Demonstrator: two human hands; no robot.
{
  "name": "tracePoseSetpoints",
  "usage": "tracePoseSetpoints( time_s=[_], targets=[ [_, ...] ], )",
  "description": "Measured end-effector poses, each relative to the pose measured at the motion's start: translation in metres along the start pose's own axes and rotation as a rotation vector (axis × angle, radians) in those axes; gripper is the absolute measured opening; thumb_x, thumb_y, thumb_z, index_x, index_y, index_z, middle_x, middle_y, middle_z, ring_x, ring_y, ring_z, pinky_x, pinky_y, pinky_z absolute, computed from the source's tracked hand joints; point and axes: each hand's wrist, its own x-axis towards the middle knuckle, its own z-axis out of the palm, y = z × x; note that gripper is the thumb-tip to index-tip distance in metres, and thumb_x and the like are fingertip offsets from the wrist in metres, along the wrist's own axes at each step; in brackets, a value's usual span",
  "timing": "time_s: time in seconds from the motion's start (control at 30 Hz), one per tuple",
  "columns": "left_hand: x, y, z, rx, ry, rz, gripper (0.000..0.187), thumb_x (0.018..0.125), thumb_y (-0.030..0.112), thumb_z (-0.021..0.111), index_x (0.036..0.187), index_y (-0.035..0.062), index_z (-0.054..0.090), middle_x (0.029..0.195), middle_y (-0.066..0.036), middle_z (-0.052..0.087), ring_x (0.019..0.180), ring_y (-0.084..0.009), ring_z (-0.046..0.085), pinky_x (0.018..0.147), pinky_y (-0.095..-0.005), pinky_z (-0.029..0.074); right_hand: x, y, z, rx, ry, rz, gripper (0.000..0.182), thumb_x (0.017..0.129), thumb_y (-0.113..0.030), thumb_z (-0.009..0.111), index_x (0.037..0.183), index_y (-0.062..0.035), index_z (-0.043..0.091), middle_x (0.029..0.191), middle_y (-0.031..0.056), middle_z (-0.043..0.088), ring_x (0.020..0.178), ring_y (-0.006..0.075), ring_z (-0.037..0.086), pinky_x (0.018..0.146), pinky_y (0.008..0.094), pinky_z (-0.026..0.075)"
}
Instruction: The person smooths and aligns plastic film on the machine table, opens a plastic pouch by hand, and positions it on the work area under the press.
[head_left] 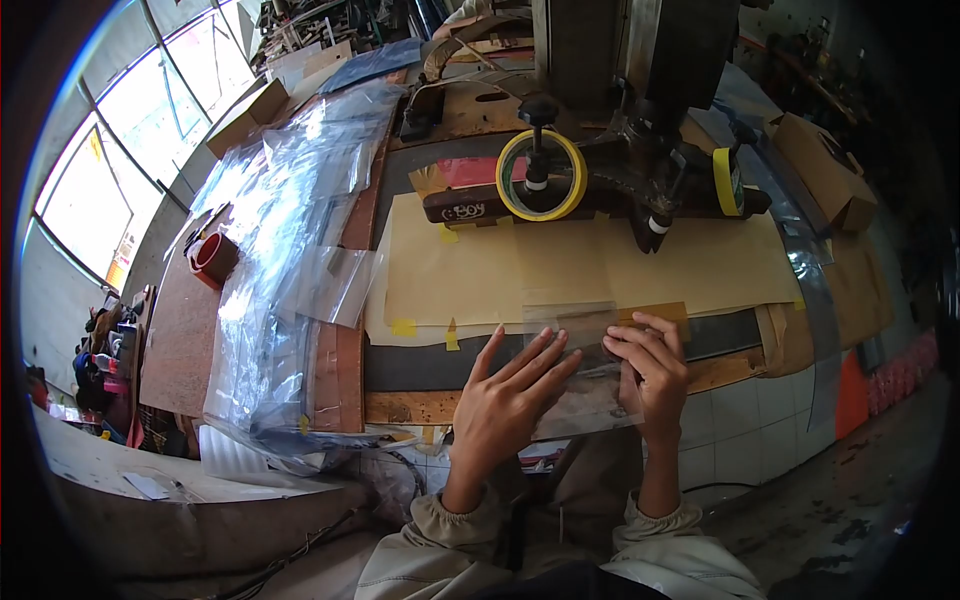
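My left hand (508, 400) lies with its fingers spread over a thin clear plastic sheet (590, 395) at the front edge of the machine bed. My right hand (652, 372) has its fingers bent and the thumb beneath them, closed on the right part of that sheet. Beyond my fingertips the see-through film overlaps a tan paper board (460, 275), held with bits of yellow tape (403, 327). An amber strip (660, 318) shows just past my right fingers.
A dark press bar (465, 207) spans the board's back, with yellow tape rolls (581, 185) hung on its knobs. Clear plastic sheets (270, 260) are piled on the left beside a red-brown tape roll (213, 260). A cardboard box (815, 170) stands right.
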Motion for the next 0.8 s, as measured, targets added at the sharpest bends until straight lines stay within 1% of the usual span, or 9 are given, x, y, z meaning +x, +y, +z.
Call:
tracePoseSetpoints(
  time_s=[0.17, 0.8],
  targets=[
    [-0.0001, -0.0006, 0.0003, -0.002, -0.002, 0.002, 0.045, 0.087, 0.023, 0.067, 0.131, 0.0261, 0.062, 0.138, 0.0, 0.059, 0.131, -0.0157, 0.052, 0.117, -0.0477, 0.027, 0.0001, -0.0002, 0.0004, 0.006, 0.0, 0.004, 0.021, 0.074, 0.006, 0.066, 0.091, -0.0027, 0.075, 0.097, 0.0059, 0.072, 0.106, 0.029, 0.062, 0.087, 0.039, 0.052],
    [-0.0003, -0.0015, -0.0003, -0.014, -0.009, 0.008, 0.046, 0.087, 0.023, 0.067, 0.133, 0.0248, 0.061, 0.139, 0.0, 0.058, 0.133, -0.0158, 0.05, 0.116, -0.0474, 0.027, -0.0001, 0.0008, 0.0015, 0.006, 0.002, 0.002, 0.023, 0.071, 0.008, 0.067, 0.09, -0.0026, 0.075, 0.096, 0.0065, 0.072, 0.105, 0.0295, 0.063, 0.087, 0.0394, 0.053]
  ],
)
